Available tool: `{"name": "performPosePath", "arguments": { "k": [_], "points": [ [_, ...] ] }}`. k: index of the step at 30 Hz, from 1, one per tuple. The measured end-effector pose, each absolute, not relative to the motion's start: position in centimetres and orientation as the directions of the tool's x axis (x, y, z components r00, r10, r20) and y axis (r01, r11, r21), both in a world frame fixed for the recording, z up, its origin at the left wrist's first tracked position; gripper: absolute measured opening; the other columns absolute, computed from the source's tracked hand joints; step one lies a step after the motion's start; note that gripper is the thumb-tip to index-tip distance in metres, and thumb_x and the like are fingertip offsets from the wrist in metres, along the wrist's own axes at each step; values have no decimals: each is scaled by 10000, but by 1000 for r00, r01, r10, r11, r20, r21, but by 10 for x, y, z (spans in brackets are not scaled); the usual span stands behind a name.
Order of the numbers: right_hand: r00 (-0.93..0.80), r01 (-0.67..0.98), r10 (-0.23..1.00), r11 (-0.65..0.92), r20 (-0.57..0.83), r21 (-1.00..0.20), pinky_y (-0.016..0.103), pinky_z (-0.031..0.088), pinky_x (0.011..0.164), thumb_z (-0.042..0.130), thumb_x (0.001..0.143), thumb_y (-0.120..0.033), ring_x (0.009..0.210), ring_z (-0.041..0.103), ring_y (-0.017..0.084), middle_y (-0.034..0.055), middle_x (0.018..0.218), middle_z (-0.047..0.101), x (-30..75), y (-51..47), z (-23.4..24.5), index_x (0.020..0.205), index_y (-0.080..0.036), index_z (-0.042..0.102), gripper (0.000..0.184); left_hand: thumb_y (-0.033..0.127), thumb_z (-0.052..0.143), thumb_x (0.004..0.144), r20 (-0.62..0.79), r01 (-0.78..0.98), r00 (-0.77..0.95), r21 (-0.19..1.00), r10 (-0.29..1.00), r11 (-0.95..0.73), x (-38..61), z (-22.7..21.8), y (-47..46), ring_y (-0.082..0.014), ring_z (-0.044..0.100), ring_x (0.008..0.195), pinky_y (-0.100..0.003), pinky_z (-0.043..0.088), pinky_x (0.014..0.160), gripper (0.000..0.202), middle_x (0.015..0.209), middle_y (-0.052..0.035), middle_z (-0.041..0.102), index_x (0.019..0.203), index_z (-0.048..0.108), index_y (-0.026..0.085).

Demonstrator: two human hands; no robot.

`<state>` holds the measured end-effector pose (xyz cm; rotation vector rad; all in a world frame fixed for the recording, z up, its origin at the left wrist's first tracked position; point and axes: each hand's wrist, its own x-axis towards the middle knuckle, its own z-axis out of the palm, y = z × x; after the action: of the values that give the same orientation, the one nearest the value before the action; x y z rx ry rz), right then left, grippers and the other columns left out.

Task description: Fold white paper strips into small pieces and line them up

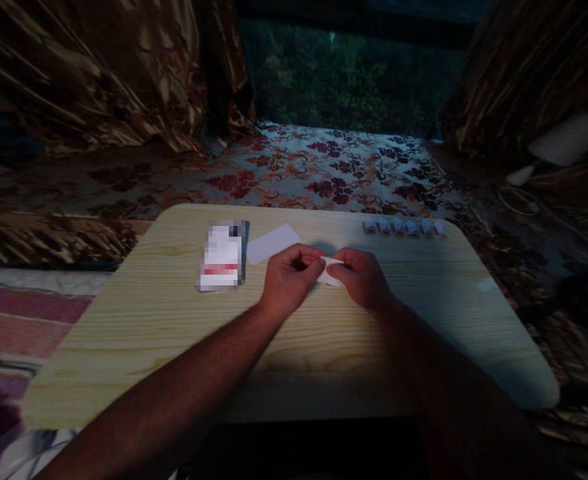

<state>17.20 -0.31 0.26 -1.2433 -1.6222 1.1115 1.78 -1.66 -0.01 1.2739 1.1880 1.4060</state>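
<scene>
Between my two hands is a small piece of white paper (pixel 331 272), held just above the wooden table (pixel 184 360). My left hand (pixel 291 277) pinches its left side between thumb and fingers. On the opposite side, my right hand (pixel 364 277) grips the paper with its thumb pressed on top. Whether the paper is folded is hard to make out, as the fingers cover its edges. A flat strip of white paper (pixel 274 243) lies just beyond my left hand.
A phone-shaped item with a blurred-out face (pixel 221 257) lies left of the strip. Several small folded paper pieces (pixel 404 227) stand in a row at the table's far right. Behind the table runs a ledge with flowered cloth (pixel 324 167), and a white lamp (pixel 569 140) is at right.
</scene>
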Motion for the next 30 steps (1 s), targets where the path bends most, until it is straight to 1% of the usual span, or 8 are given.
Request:
{"name": "performPosePath", "arguments": {
  "k": [3, 6, 8, 11, 15, 23, 30],
  "points": [
    [-195, 296, 975, 165, 110, -941, 232, 306, 490, 619, 740, -267, 534, 446, 106, -39, 574, 527, 171, -5, 2, 680, -170, 606, 115, 194, 741, 705, 145, -3, -116, 989, 983, -146, 18, 1, -16, -93, 594, 581, -213, 477, 574, 80, 674, 7, 696, 777, 718, 167],
    [-145, 319, 976, 201, 162, -926, 231, 328, 502, 624, 757, -285, 549, 469, 111, -24, 602, 565, 169, -6, 0, 720, -167, 628, 123, 194, 745, 693, 137, 2, -125, 990, 983, -138, 18, 2, -16, -95, 590, 572, -216, 473, 563, 81, 662, 8, 691, 764, 716, 169],
    [-113, 350, 973, 228, 201, -908, 231, 335, 509, 622, 766, -286, 550, 473, 110, -21, 603, 571, 169, -7, -1, 732, -166, 638, 125, 199, 745, 690, 140, 9, -123, 990, 983, -140, 18, 2, -16, -98, 590, 570, -219, 471, 557, 84, 660, 6, 689, 763, 716, 170],
    [-117, 368, 967, 252, 225, -895, 232, 333, 507, 610, 776, -276, 542, 467, 108, -22, 592, 564, 169, -7, -2, 722, -167, 637, 125, 202, 746, 688, 137, 11, -120, 991, 983, -137, 18, 1, -17, -99, 593, 572, -218, 471, 555, 90, 664, 3, 691, 766, 715, 170],
    [-151, 337, 968, 240, 199, -911, 235, 316, 489, 601, 783, -278, 534, 452, 107, -23, 583, 552, 170, -7, -1, 716, -167, 632, 134, 201, 754, 684, 108, -22, -116, 994, 987, -111, 18, 0, -16, -95, 596, 575, -211, 468, 552, 106, 674, 3, 697, 776, 715, 165],
    [-158, 256, 981, 150, 112, -955, 238, 320, 500, 617, 745, -283, 544, 450, 112, -33, 570, 532, 171, -4, 4, 671, -179, 622, 128, 228, 775, 675, 68, -108, -78, 991, 995, -76, 17, -4, -14, -102, 592, 564, -225, 463, 547, 144, 668, -1, 690, 795, 723, 167],
    [-154, 196, 984, 122, 92, -973, 237, 315, 508, 634, 726, -266, 538, 438, 104, -42, 561, 524, 171, -4, 5, 660, -176, 626, 113, 213, 776, 677, 63, -134, -74, 988, 995, -73, 18, -5, -14, -84, 577, 558, -209, 449, 551, 135, 655, 9, 682, 790, 719, 165]
  ]
}}
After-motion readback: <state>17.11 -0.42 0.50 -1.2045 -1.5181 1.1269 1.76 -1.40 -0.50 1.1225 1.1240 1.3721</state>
